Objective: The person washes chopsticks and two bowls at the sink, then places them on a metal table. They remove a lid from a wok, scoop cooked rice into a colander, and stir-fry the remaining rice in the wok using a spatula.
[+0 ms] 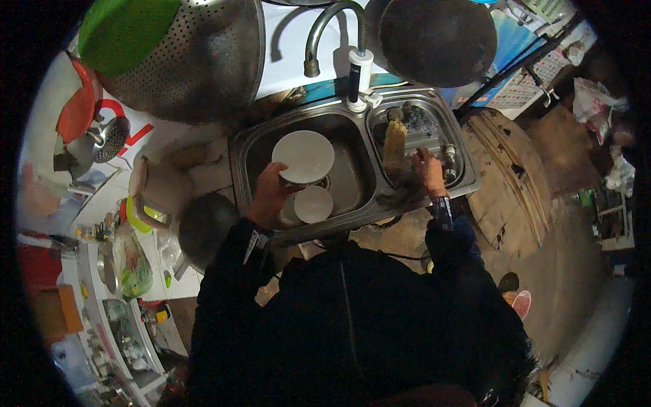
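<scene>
My left hand grips the lower left rim of a white bowl or plate above the large basin of a steel double sink. Just below it is a smaller white bowl, near the same hand's fingers; whether they touch it is unclear. My right hand reaches into the small basin, fingers bent downward. Whether it holds anything is hidden. Left of those fingers stands a yellowish loofah-like scrubber, with a shiny steel scouring pad behind it.
A curved faucet rises behind the sink. A large perforated metal colander leans at back left, a dark round pan at back right. A round wooden board stands right of the sink. At left are a pot and bagged vegetables.
</scene>
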`<move>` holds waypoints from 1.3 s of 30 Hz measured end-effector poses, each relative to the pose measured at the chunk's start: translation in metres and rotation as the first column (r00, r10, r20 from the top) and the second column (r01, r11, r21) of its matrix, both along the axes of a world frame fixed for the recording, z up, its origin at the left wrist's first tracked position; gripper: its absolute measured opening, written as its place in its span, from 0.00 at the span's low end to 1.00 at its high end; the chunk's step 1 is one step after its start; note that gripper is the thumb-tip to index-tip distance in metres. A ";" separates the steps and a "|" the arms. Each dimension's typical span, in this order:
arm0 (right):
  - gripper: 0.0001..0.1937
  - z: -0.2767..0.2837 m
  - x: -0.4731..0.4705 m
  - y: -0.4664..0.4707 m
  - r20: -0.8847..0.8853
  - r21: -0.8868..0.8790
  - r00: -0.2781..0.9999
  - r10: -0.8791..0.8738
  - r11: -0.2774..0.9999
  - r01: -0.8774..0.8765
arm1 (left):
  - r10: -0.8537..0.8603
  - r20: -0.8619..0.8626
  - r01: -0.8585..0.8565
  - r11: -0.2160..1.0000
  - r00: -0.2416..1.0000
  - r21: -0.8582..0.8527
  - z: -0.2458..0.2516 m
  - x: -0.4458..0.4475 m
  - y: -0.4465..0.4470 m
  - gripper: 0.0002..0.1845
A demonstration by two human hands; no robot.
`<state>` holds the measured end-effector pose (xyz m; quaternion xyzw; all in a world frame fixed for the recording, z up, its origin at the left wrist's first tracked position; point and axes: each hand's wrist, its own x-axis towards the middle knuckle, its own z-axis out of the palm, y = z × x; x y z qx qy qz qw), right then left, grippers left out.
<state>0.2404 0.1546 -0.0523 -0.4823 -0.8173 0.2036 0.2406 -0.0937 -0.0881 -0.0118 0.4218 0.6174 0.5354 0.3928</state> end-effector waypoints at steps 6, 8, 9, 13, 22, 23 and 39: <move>0.38 -0.033 -0.063 0.053 0.199 -0.154 0.973 0.114 0.985 -0.084 | 0.106 -0.467 0.016 0.968 0.878 0.251 -0.002 0.013 0.013 0.19; 0.39 -0.050 -0.078 0.058 0.360 0.046 0.932 0.041 0.997 -0.061 | 0.133 -0.625 0.058 0.960 0.769 0.275 0.010 0.018 0.017 0.18; 0.39 -0.055 -0.084 0.058 0.452 0.117 0.892 0.005 0.991 -0.065 | 0.128 -0.448 -0.001 0.962 0.885 0.274 0.014 0.024 0.020 0.18; 0.33 -0.038 -0.077 0.050 0.114 -0.057 0.993 -0.032 0.998 0.038 | 0.261 0.533 -0.297 0.955 0.805 -0.018 0.023 0.028 0.042 0.20; 0.20 0.068 -0.099 0.016 -0.045 0.214 0.877 0.478 0.862 -0.459 | 0.103 0.564 -0.228 0.961 0.819 0.155 0.007 0.021 0.066 0.19; 0.20 0.071 -0.112 0.020 0.007 0.236 0.857 0.515 0.832 -0.502 | 0.201 0.239 -0.255 0.942 0.950 0.219 0.007 0.023 0.068 0.19; 0.24 0.100 -0.172 -0.010 -0.296 0.305 0.737 0.608 0.791 -0.530 | 0.385 0.380 -0.460 0.879 0.841 0.125 0.019 0.023 0.105 0.19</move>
